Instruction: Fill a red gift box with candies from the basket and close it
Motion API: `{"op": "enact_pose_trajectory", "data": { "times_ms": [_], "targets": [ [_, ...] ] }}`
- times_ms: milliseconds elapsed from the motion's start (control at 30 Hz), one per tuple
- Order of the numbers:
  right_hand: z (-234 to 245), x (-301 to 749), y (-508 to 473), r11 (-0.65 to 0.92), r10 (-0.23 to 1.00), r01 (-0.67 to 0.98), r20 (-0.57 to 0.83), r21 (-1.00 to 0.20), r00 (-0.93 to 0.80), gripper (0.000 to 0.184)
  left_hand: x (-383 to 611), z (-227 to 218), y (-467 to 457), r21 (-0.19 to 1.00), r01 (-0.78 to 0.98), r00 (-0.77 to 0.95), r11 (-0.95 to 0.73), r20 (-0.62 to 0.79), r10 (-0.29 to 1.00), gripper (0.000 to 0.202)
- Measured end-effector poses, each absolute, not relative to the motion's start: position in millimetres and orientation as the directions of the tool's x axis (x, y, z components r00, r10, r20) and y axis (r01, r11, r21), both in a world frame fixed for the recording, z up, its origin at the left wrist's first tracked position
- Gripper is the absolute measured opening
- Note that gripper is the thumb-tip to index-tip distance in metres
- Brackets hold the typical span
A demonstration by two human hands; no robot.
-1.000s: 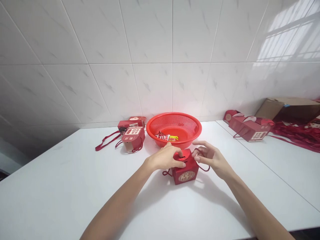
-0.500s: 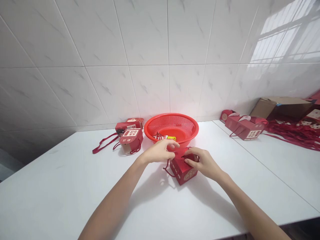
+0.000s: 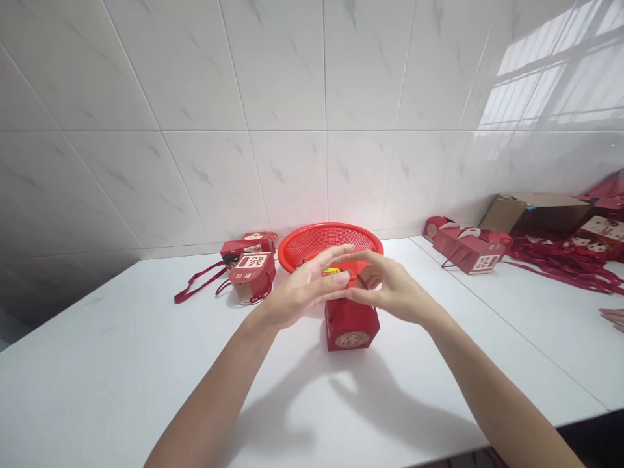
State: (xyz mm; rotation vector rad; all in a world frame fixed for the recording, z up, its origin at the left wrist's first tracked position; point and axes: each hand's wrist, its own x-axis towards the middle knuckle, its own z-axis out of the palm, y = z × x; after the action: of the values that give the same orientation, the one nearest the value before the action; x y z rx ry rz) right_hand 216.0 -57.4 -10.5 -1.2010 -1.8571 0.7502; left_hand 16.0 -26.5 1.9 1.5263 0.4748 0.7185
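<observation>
A small red gift box (image 3: 353, 330) with a gold round emblem stands on the white table, close in front of a red plastic basket (image 3: 331, 229). Just above the box is my left hand (image 3: 305, 286), its thumb and fingers apart. Facing it from the other side, my right hand (image 3: 397, 289) has its thumb and forefinger spread and its other fingers curved. The fingers of both hands nearly meet and cover the top of the box; whether they touch its flaps I cannot tell. A yellow packet (image 3: 332, 270) shows in the basket between my fingers.
Left of the basket sit red boxes with cords (image 3: 251, 276) and a ribbon (image 3: 199, 283). To the right are more red boxes (image 3: 470, 247), a cardboard box (image 3: 536, 211) and a heap of red ribbons (image 3: 560, 260). Another person's hand (image 3: 615, 318) shows at the right edge.
The red box has turned so its emblem end faces me. Both my hands have lifted from its top and opened. Another person's hand has come in at the right edge.
</observation>
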Motion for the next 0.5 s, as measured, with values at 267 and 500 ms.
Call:
{"op": "enact_pose_trajectory", "data": {
  "times_ms": [267, 500],
  "targets": [
    [-24, 191, -63, 0.388, 0.918, 0.521, 0.372, -0.76, -0.14, 0.039, 17, -1, -30, 0.981, -0.136, 0.735, -0.137, 0.192, 0.65, 0.077],
    [-31, 205, -64, 0.427, 0.894, 0.485, 0.436, -0.764, -0.101, 0.021, 23, -10, -26, 0.97, -0.2, 0.758, -0.138, 0.243, 0.605, 0.083]
  ]
}}
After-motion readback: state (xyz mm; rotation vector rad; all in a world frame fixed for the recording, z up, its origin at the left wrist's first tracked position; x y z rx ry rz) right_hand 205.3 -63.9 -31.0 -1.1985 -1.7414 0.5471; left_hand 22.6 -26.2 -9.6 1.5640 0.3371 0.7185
